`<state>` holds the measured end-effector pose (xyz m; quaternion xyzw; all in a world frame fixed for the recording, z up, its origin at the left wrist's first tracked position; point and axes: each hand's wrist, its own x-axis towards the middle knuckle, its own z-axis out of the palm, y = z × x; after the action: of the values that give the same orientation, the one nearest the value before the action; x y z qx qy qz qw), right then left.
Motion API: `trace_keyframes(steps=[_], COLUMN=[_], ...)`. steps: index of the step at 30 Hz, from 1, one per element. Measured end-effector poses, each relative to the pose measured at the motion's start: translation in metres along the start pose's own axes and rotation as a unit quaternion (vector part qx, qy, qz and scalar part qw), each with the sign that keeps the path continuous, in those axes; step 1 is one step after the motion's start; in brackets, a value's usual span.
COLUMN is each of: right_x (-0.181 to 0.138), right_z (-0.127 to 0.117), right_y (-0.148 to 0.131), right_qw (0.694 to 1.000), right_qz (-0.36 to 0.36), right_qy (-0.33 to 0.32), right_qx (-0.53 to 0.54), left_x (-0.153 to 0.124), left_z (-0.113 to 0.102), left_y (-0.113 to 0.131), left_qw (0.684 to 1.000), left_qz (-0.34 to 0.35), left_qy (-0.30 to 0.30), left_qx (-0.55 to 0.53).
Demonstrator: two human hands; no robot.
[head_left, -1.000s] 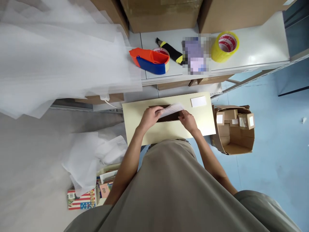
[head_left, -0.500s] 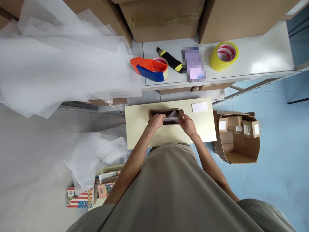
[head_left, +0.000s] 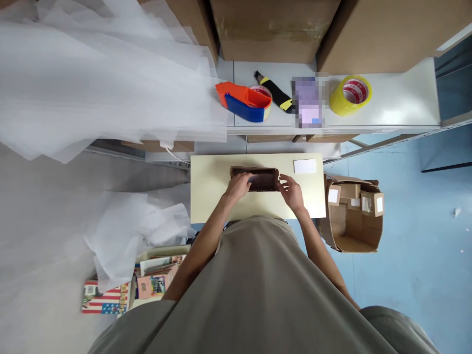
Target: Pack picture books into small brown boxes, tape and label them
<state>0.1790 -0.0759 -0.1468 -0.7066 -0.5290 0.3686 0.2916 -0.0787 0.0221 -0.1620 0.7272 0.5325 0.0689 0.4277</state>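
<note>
A small open cardboard box (head_left: 276, 180) stands on the pale yellow tabletop (head_left: 210, 196), its dark inside facing up. My left hand (head_left: 238, 186) is curled over the box's left end, with its fingertips at the opening. At the box's right end, my right hand (head_left: 291, 191) has its fingers spread and partly bent, close to the edge. I cannot make out what lies deep inside the box. A white label-like card (head_left: 305, 166) lies on the tabletop to the right of the box.
On the shelf (head_left: 396, 98) are an orange-and-blue tape dispenser (head_left: 245, 103), a utility knife (head_left: 275, 92), a blurred purple item (head_left: 308, 101) and yellow tape (head_left: 350, 95). White foam sheets (head_left: 121, 88) overhang at left. A large carton (head_left: 354, 241) holding small boxes stands right; books (head_left: 105, 297) lie lower left.
The pale sheet that showed in the box's opening has gone down out of sight. My right hand has come off the box's right edge and its fingers have spread. The view has shifted slightly.
</note>
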Motion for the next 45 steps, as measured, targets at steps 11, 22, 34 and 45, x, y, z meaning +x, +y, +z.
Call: trace_keyframes(steps=[11, 22, 34, 45], right_x=[-0.004, 0.007, 0.015, 0.030], right_z=[0.001, 0.035, 0.041, 0.048], right_y=[0.007, -0.001, 0.007, 0.018], right_qw=[0.997, 0.994, 0.995, 0.991], right_qz=[0.037, -0.020, -0.006, 0.043], right_qy=[0.019, -0.101, -0.103, 0.009], right_qx=[0.064, -0.047, 0.000, -0.125], left_x=[-0.064, -0.055, -0.053, -0.019], left_z=[-0.012, 0.014, 0.015, 0.006], left_y=[-0.038, -0.022, -0.031, -0.046], left_qw=[0.965, 0.983, 0.985, 0.980], left_qz=[-0.071, -0.048, 0.011, -0.028], left_qy=[0.241, 0.152, 0.153, 0.181], left_qx=[-0.072, -0.096, -0.077, -0.083])
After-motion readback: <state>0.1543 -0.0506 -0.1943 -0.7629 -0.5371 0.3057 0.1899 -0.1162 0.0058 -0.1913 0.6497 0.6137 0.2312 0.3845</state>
